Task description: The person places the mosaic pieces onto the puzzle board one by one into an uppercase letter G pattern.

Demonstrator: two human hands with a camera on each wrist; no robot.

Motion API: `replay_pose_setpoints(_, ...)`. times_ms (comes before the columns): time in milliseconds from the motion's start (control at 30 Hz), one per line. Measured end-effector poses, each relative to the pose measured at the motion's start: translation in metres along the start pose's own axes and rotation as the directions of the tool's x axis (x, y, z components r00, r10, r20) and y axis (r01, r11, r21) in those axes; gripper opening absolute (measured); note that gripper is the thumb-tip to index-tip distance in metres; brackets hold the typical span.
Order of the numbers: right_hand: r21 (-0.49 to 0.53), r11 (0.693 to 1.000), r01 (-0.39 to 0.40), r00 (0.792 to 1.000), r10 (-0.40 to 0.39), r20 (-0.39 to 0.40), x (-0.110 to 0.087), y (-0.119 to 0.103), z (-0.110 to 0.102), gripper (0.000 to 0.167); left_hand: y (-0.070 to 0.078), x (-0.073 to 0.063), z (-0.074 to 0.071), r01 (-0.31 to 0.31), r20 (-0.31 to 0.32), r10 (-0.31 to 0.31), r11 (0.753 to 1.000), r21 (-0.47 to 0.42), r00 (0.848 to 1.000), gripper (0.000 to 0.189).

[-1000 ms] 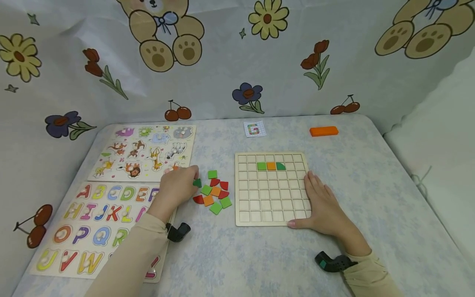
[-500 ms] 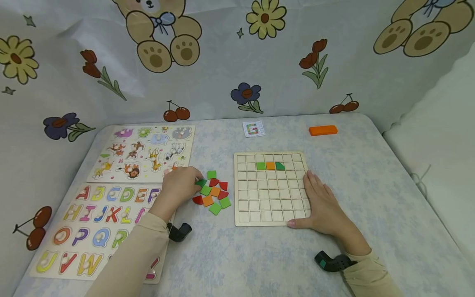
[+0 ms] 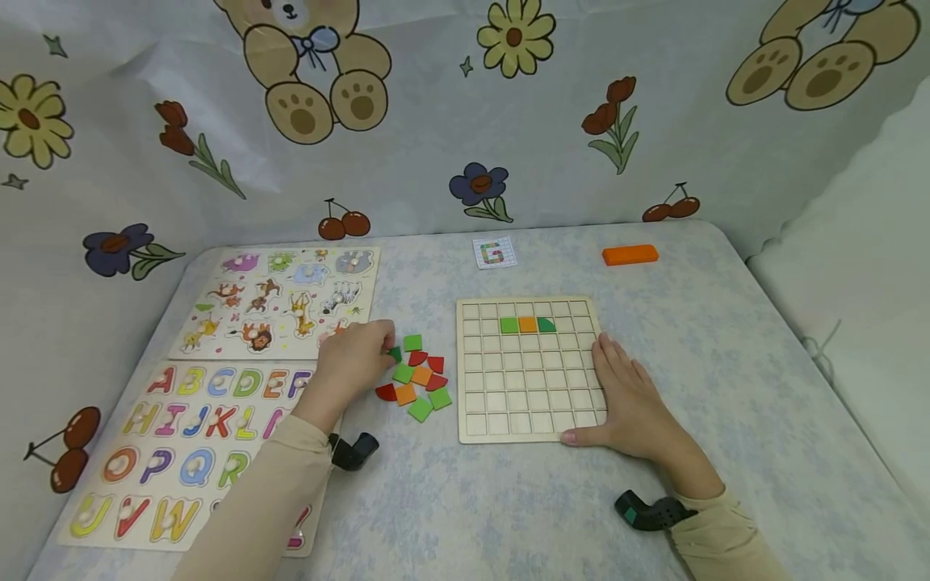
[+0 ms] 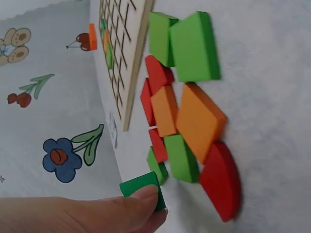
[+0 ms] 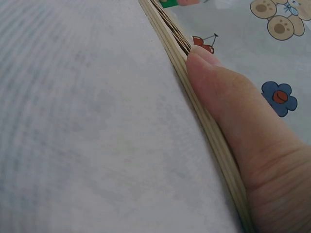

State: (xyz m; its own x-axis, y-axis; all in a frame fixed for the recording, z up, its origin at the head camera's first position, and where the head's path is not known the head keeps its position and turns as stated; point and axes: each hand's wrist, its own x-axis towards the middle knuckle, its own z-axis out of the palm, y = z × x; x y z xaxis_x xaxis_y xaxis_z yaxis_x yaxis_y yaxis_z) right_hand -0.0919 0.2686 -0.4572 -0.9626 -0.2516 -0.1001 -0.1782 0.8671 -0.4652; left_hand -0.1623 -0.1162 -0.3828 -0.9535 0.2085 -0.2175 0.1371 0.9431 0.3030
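Note:
My left hand (image 3: 355, 355) pinches a dark green tile (image 4: 139, 183) between thumb and fingers, at the left side of a loose group of tiles. Those tiles are light green squares (image 3: 420, 410), orange squares (image 3: 405, 394) and red quarter-rounds (image 3: 386, 392). A wooden grid board (image 3: 530, 395) lies to their right. In its second row sit a light green square (image 3: 509, 324), an orange square (image 3: 527, 324) and a dark green quarter-round (image 3: 546, 324). My right hand (image 3: 634, 407) rests at the board's right edge with straight fingers, its thumb (image 5: 218, 92) along the front edge.
At the left lie an animal puzzle board (image 3: 291, 282) and a letter puzzle board (image 3: 182, 460), partly under the left arm. A small card with a coloured G (image 3: 495, 252) and an orange block (image 3: 630, 255) lie toward the back of the table.
My left hand stays beside the loose tiles, and the dark green tile has turned in its fingers. My right hand keeps its place at the board.

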Motion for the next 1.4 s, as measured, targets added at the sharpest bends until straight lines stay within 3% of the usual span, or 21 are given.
replay_pose_setpoints(267,-0.002,1.0,0.002,1.0,-0.002,-0.004,0.0,0.0,0.0,0.151,0.032,0.013,-0.004,-0.037,-0.024,0.034,0.987,-0.156,0.999,0.014)
replay_pose_setpoints(533,-0.008,1.0,0.003,1.0,-0.003,-0.004,0.0,0.0,0.001,0.15,0.065,0.037,0.012,-0.043,-0.066,0.026,0.964,-0.263,0.997,0.011)
replay_pose_setpoints(867,-0.007,1.0,0.003,1.0,-0.003,-0.003,0.0,0.0,0.0,0.15,0.085,0.058,0.036,-0.04,-0.097,0.014,0.96,-0.276,0.995,0.01)
replay_pose_setpoints(1100,-0.007,1.0,0.005,1.0,-0.005,-0.002,0.0,-0.001,0.001,0.149,0.093,0.061,0.05,-0.075,-0.159,0.047,0.982,-0.174,0.986,0.011)
replay_pose_setpoints(1400,-0.011,1.0,0.006,1.0,-0.006,-0.003,0.0,-0.001,0.001,0.15,0.095,0.063,0.053,-0.071,-0.149,0.043,0.978,-0.194,0.988,0.014)
